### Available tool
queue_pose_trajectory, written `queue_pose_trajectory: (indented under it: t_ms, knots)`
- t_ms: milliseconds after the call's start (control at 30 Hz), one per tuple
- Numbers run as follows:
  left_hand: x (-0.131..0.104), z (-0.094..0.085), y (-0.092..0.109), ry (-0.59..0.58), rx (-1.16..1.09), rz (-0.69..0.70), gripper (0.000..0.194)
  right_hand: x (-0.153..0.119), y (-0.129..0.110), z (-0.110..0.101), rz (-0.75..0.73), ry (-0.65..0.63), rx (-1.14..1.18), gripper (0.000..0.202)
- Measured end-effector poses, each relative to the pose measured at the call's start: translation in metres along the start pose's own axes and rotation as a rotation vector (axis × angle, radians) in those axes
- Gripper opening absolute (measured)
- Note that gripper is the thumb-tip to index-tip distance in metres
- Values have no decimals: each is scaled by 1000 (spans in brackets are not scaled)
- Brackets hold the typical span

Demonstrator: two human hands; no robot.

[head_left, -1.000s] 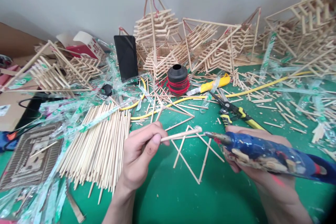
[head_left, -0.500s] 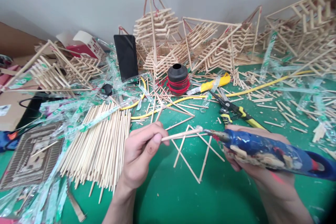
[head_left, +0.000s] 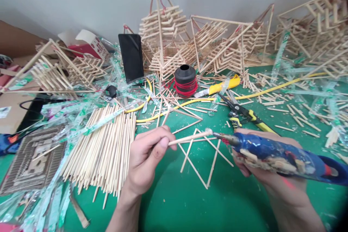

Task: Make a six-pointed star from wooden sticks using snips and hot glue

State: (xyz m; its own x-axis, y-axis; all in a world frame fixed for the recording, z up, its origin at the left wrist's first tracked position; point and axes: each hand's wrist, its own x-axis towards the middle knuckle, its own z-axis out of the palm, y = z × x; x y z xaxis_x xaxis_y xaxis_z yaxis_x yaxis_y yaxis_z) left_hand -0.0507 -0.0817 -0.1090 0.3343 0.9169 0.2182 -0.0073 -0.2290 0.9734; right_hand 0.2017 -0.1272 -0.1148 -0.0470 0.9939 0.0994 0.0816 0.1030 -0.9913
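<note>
Between thumb and fingers, my left hand (head_left: 148,156) pinches a thin wooden stick (head_left: 189,139) that points right. A clear blob of glue (head_left: 208,131) sits on the stick's far end. My right hand (head_left: 274,170) is wrapped round a blue glue gun (head_left: 272,154), crusted with dried bits, its metal nozzle right beside the blob. Below the held stick, a zigzag frame of joined sticks (head_left: 193,166) lies on the green table. A second small star-like stick frame (head_left: 170,109) lies just behind it.
A bundle of loose sticks (head_left: 100,152) lies left of my left hand. Behind stand a spool of red thread (head_left: 185,81), a black phone (head_left: 131,58), a yellow knife (head_left: 224,84) and pliers (head_left: 247,114). Stick structures (head_left: 163,25) line the wall; a yellow cable (head_left: 268,90) crosses the table.
The glue gun's nozzle has drawn slightly right from the stick's end, and the glue blob there looks a little larger. My left hand has hardly moved.
</note>
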Motion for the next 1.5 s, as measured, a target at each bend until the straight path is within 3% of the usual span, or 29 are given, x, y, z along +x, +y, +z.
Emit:
queue_pose_trajectory:
  t_ms: [733,1067,1333,1433,1500]
  knots:
    - [-4,1,0,-56,-70,-83,29,3,-5,2,27,17,24,46]
    - [12,6,9,102,-567,-138,19,-2,5,-5,50,-6,-106,37]
    - [11,1,3,148,-395,-8,12,7,-8,2,-40,-79,-155,35]
    - [8,3,2,146,-342,-15,2,6,-8,1,-64,-71,-154,35]
    - [7,6,2,181,-322,-23,7,6,-6,0,-69,-76,-153,34]
